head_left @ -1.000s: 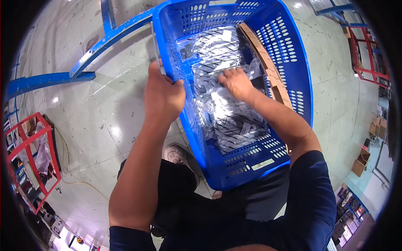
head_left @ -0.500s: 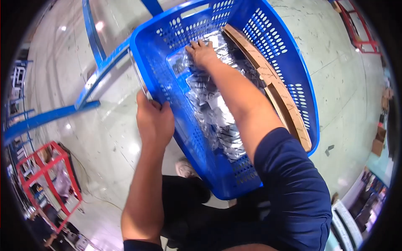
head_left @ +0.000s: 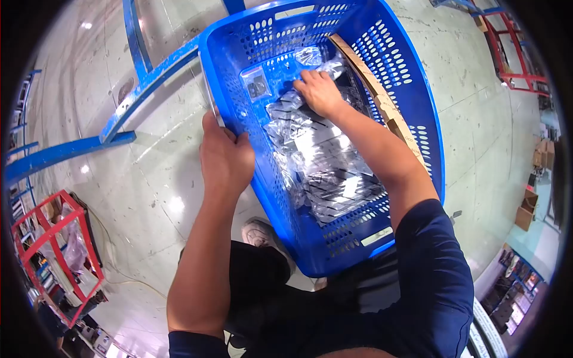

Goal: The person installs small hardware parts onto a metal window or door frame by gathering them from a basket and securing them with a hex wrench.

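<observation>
A blue plastic basket (head_left: 277, 224) with perforated walls stands in front of me. My left hand (head_left: 227, 156) is closed around the thin metal handle (head_left: 209, 89) along the basket's left side. Inside, my right hand (head_left: 320, 92) has its fingers curled on the far end of clear plastic bags (head_left: 334, 152) with dark stripes; their contents are hard to make out. A small clear bag with dark pieces (head_left: 257, 85) lies on the basket floor to the left of that hand. Another clear bag (head_left: 308, 56) rests by the far wall.
A long folded cardboard strip (head_left: 375, 85) leans along the basket's right wall. Blue metal bars (head_left: 143, 89) stand at the left. Red-framed carts are at lower left (head_left: 52, 235) and upper right (head_left: 507, 51). My shoe (head_left: 258, 234) is beside the basket.
My right hand has come back toward me and to the right inside the basket. The plastic bags have shifted with it, baring more blue floor at the far left. My left hand keeps its grip.
</observation>
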### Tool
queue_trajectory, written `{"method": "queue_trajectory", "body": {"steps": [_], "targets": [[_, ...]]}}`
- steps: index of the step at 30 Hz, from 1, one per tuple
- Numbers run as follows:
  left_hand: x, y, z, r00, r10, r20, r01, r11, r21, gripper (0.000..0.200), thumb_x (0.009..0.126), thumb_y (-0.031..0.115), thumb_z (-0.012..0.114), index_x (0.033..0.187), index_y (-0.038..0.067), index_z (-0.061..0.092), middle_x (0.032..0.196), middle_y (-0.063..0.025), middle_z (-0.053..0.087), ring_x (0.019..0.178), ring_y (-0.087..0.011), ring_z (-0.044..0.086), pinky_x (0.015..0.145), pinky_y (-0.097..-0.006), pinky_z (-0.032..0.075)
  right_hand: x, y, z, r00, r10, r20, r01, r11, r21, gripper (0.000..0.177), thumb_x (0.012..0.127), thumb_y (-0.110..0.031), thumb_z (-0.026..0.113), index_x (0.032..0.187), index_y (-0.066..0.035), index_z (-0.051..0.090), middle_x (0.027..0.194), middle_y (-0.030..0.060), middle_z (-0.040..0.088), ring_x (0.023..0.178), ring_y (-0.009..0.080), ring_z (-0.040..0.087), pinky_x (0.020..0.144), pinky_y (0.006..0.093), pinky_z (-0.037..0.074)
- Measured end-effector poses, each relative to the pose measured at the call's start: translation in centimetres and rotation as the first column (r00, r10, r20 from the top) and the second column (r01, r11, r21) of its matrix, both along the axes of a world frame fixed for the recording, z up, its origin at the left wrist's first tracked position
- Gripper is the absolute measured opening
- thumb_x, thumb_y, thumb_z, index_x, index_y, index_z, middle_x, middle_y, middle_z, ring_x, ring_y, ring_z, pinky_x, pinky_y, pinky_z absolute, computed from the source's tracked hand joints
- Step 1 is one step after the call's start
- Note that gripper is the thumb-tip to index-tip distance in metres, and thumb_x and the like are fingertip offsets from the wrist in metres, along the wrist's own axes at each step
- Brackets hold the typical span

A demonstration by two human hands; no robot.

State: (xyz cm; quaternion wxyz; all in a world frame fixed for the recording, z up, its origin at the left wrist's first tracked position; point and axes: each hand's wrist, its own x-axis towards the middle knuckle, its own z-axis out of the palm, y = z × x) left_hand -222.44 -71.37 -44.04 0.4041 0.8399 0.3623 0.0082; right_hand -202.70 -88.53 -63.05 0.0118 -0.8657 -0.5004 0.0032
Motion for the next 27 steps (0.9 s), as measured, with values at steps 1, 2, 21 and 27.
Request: {"method": "queue_trajectory", "body": {"steps": [1, 2, 21, 27], "targets": [[0.0, 0.0, -0.2, 1.0, -0.016, 0.018, 0.016, 1.0, -0.001, 0.057, 0.082, 0.006, 0.065, 0.133, -0.001, 0.042, 0.072, -0.0114, 0.061, 0.069, -0.0304, 0.064, 0.066, -0.0441, 0.048, -0.9, -1.1, 0.4, 0.999, -0.034, -0.017, 0.034, 0.999, -0.011, 0.023, 0.09, -0.014, 0.052, 0.111, -0.018, 0.062, 0.106, 0.008, 0.056, 0.106, 0.0257, 0.055, 0.09, 0.0421, 0.042], [0.0, 0.2, -0.5, 1.0, -0.028, 0.014, 0.028, 0.999, 0.025, 0.056, 0.082, 0.007, 0.064, 0.133, -0.001, 0.043, 0.073, -0.0145, 0.063, 0.074, -0.0345, 0.066, 0.07, -0.0461, 0.05, -1.6, -2.1, 0.5, 0.999, -0.022, -0.024, 0.021, 0.999, -0.025, 0.023, 0.09, -0.014, 0.052, 0.111, -0.018, 0.062, 0.106, 0.008, 0.056, 0.106, 0.0257, 0.055, 0.09, 0.0421, 0.042], [1.0, -0.7, -0.6, 0.996, 0.049, -0.069, -0.045, 0.997, 0.069, 0.05, 0.083, 0.005, 0.063, 0.13, 0.004, 0.049, 0.082, -0.0134, 0.065, 0.08, -0.0311, 0.067, 0.076, -0.0429, 0.052, 0.4, -1.1, 0.2, 0.889, -0.218, -0.402, 0.219, 0.975, -0.044, 0.025, 0.084, -0.024, 0.059, 0.101, -0.011, 0.072, 0.112, 0.0125, 0.061, 0.113, 0.0299, 0.056, 0.095, 0.0485, 0.047], [1.0, -0.9, -0.2, 0.997, 0.053, -0.052, -0.048, 0.996, 0.081, 0.049, 0.083, 0.004, 0.062, 0.131, 0.004, 0.049, 0.079, -0.012, 0.062, 0.075, -0.0292, 0.065, 0.072, -0.0425, 0.052, 4.8, 3.1, -1.3, 0.789, -0.54, -0.293, 0.507, 0.842, -0.187, 0.044, 0.094, -0.043, 0.056, 0.137, -0.037, 0.057, 0.155, 0.0149, 0.035, 0.146, 0.0391, 0.026, 0.115, 0.0646, 0.017]]}}
